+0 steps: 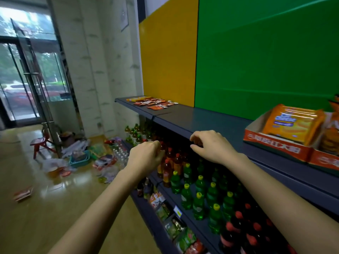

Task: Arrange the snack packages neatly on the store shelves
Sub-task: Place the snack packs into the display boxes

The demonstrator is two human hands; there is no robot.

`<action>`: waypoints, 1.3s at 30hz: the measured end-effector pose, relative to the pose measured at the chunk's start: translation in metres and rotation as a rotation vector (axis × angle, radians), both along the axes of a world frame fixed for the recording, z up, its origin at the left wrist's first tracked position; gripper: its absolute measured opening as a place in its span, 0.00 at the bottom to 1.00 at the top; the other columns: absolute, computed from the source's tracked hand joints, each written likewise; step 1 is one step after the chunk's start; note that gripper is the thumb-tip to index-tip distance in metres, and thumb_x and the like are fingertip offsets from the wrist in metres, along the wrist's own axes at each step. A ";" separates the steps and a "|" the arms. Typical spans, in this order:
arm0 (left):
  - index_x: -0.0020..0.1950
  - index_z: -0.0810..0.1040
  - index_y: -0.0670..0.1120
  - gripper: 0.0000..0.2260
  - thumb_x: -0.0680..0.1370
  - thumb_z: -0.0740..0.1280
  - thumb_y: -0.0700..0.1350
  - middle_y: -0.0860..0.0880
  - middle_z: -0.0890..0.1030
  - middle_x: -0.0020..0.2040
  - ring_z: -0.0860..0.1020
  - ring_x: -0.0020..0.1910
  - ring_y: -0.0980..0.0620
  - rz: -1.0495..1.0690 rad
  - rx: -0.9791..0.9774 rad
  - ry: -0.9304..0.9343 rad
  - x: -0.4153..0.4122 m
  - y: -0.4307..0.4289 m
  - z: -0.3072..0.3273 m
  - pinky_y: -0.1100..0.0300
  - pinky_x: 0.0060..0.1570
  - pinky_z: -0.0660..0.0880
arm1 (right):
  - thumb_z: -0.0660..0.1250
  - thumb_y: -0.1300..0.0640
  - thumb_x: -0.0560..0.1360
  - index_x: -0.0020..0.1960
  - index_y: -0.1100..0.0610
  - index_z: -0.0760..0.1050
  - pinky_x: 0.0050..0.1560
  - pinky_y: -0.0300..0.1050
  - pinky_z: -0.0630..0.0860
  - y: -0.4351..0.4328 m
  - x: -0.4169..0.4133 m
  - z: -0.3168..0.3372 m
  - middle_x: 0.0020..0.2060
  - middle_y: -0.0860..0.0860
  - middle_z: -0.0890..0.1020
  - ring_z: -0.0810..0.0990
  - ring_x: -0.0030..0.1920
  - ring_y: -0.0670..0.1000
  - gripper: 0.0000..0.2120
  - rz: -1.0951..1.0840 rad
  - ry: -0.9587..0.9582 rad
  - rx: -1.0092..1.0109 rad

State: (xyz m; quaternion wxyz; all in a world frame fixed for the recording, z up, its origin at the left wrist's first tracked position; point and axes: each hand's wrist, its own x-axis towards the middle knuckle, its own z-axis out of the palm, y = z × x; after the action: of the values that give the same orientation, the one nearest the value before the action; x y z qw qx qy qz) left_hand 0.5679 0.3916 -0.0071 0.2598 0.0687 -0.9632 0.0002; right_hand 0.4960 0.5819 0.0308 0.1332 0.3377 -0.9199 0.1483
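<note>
Small red and orange snack packets (156, 103) lie flat in loose rows at the far left end of the dark top shelf (201, 118). An orange biscuit pack (291, 123) sits in an open red carton (275, 147) at the shelf's right. My left hand (146, 156) hangs in front of the shelf below, fingers loosely curled, holding nothing. My right hand (211, 145) hovers at the top shelf's front edge with fingers bent downward and nothing in it. More snack bags (176, 228) stand along the lowest shelf front.
Green, amber and red-capped drink bottles (200, 191) fill the middle shelf under my hands. On the floor to the left lie a teal basket (79, 158), loose packets, water bottles and a red stool (39, 143). A glass door (22, 70) stands at far left.
</note>
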 end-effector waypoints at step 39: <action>0.55 0.77 0.48 0.14 0.79 0.59 0.55 0.50 0.82 0.52 0.79 0.51 0.48 -0.032 0.028 -0.056 -0.474 -0.609 0.014 0.55 0.46 0.76 | 0.65 0.50 0.74 0.54 0.51 0.78 0.53 0.50 0.76 -0.584 -0.497 -0.002 0.47 0.50 0.80 0.78 0.52 0.53 0.11 -0.115 -0.085 -0.105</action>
State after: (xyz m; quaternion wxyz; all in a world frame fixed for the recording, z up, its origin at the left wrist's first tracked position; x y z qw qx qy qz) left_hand 0.0934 -0.2175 0.0064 0.2316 0.0569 -0.9710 -0.0156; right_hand -0.0008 -0.0023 0.0286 0.1197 0.2703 -0.9336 0.2026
